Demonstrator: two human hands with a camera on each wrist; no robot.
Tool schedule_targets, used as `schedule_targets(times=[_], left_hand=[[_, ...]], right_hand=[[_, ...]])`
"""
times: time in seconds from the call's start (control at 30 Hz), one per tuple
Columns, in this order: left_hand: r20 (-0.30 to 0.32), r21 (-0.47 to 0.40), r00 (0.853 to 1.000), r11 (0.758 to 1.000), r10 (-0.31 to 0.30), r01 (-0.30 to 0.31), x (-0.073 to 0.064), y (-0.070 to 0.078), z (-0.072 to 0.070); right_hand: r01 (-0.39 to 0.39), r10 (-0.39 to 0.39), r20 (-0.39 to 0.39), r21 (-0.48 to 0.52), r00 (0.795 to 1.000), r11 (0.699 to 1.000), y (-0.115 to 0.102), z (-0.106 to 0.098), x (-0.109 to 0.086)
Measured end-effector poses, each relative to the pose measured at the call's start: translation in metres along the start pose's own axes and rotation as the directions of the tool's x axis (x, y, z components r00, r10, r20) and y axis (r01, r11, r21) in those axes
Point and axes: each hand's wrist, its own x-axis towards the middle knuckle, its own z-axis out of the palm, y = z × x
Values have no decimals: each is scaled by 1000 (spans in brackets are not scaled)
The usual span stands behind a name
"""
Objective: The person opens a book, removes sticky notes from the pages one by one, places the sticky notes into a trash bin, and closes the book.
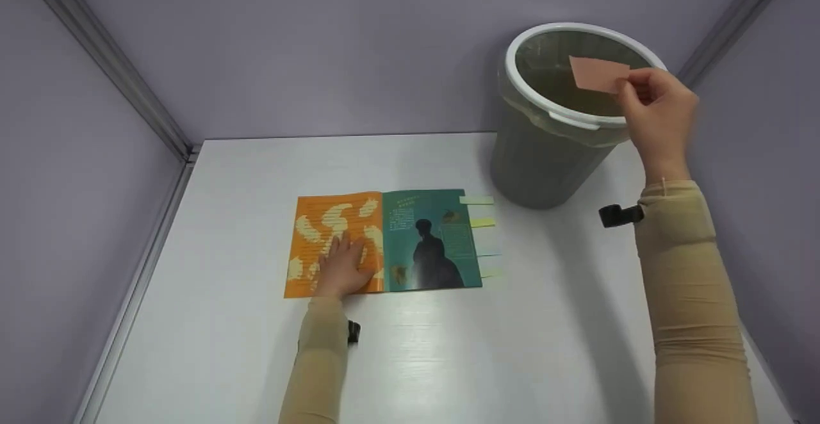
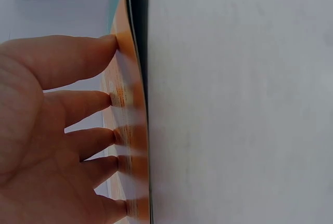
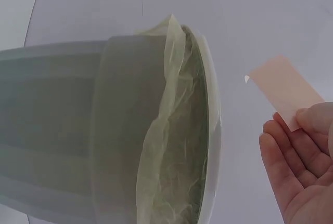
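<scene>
An open magazine [image 1: 430, 238] lies on the white table, with an orange left page [image 1: 320, 209] and a teal right page. My left hand [image 1: 343, 270] rests on the orange page with fingers spread; in the left wrist view its fingertips [image 2: 120, 135] press on the page. My right hand [image 1: 663, 107] pinches a pink paper slip [image 1: 596, 75] by one end between thumb and fingers. The slip hangs above the mouth of a grey trash bin [image 1: 544, 161]. In the right wrist view the slip [image 3: 286, 89] is beyond the bin's white rim [image 3: 213, 109].
Several pale sticky tabs [image 1: 483, 223] stick out from the magazine's right edge. A translucent liner [image 3: 161, 130] is folded over the bin's rim at the back right of the table [image 1: 224, 347]. Grey-purple walls [image 1: 359, 52] enclose the table at the back and sides.
</scene>
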Motion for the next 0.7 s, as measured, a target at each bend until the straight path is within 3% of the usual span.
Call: schedule_targets(times=[0.5, 0.7], left_hand=[[13, -12, 1000, 1000, -19, 19, 0, 1, -1], [12, -25, 1000, 999, -24, 24, -1, 1, -2]], right_hand=[[0, 9, 38, -230, 999, 973, 11, -2, 18], [61, -11, 141, -356, 990, 932, 10, -3, 21]])
